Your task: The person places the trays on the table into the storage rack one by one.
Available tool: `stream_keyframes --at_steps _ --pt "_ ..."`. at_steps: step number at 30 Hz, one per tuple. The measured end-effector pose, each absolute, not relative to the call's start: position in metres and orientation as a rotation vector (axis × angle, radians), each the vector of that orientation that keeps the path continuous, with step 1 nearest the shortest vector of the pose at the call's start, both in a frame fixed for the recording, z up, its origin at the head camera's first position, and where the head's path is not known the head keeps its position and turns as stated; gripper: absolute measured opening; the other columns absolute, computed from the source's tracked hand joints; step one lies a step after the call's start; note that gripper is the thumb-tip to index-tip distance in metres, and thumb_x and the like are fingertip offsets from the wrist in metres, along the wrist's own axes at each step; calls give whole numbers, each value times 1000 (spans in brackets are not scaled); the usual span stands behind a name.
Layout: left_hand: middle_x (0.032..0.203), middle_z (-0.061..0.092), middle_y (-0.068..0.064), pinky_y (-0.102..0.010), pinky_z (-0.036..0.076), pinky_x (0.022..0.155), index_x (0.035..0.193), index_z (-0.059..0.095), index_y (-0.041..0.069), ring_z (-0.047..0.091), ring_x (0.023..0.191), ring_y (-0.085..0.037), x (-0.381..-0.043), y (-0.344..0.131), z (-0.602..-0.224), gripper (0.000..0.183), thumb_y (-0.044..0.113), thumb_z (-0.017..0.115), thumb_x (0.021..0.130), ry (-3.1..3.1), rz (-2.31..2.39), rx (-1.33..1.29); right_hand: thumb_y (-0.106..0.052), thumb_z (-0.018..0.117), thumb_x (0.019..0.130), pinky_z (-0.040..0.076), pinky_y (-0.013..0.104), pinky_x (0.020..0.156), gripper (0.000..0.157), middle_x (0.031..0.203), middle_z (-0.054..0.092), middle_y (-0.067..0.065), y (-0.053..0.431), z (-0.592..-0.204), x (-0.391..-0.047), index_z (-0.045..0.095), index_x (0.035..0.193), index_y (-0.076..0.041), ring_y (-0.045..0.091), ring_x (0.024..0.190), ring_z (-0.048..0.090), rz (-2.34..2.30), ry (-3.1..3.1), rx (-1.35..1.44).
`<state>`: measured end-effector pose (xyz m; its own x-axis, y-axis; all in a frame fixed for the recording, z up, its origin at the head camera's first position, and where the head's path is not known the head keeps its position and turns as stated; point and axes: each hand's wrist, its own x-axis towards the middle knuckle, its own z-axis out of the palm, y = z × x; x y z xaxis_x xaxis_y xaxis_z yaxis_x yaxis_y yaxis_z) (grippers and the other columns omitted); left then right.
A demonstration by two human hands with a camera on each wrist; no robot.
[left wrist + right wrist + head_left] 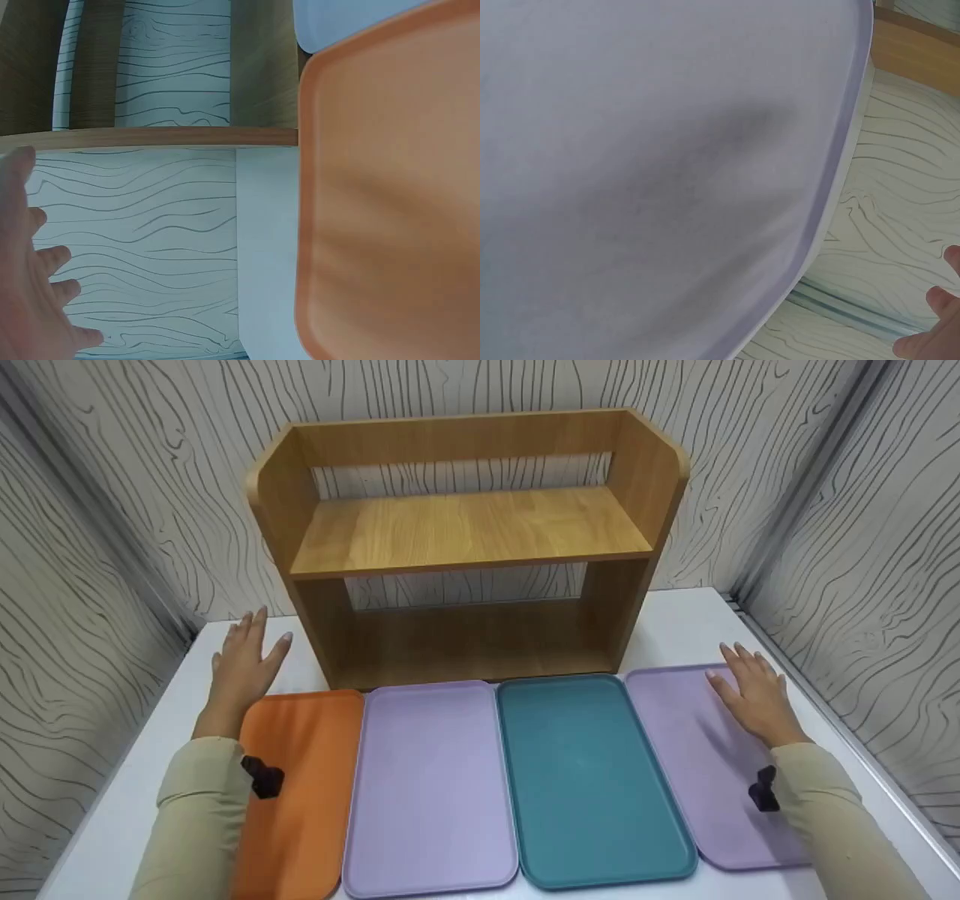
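My left hand (244, 667) hovers with spread fingers above the far end of the orange tray (304, 787), beside the left side of the wooden shelf (472, 529). The left wrist view shows the same hand (30, 277) holding nothing. Over the right-hand lilac tray (675, 712) my right hand (757, 697) is held with its fingers extended, and its shadow falls on the tray. Only some fingertips of the right hand (934, 322) enter the right wrist view. Between the hands lie another lilac tray (431, 787) and a teal tray (592, 780).
The two-tier shelf stands at the back of the white table (675, 615), its bottom front edge close to the trays. Wood-grain patterned panels (885, 585) enclose the table at the back and both sides. Each sleeve (199, 810) has a small black device (262, 777) at the wrist.
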<state>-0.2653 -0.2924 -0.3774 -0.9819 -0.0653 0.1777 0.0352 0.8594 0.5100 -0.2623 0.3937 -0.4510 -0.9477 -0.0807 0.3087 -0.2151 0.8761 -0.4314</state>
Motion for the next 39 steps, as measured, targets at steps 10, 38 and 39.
stream_keyframes --at_steps 10,38,39 --pt "153 15 -23 -58 12 110 150 11 4 13 140 -41 -271 -274 -362 76 39 51 95 -2682 -962 -5 -28 41 100 2 67 104 58 146 19 36 416 -457 -256 25 144 7 57 132 11 873 -2707 300" --pt "155 18 -12 -52 20 110 152 12 15 20 140 -34 -284 -252 -331 73 40 51 95 -2419 -1323 -12 -31 39 101 3 69 102 61 148 14 35 435 -464 -240 16 148 1 56 133 5 1148 -2776 253" --pt "155 19 -12 -52 20 110 152 12 15 21 140 -33 -286 -251 -327 73 40 51 95 -2409 -1333 -20 -32 39 101 3 69 102 62 148 13 35 436 -464 -239 16 148 0 55 134 4 1155 -2778 242"
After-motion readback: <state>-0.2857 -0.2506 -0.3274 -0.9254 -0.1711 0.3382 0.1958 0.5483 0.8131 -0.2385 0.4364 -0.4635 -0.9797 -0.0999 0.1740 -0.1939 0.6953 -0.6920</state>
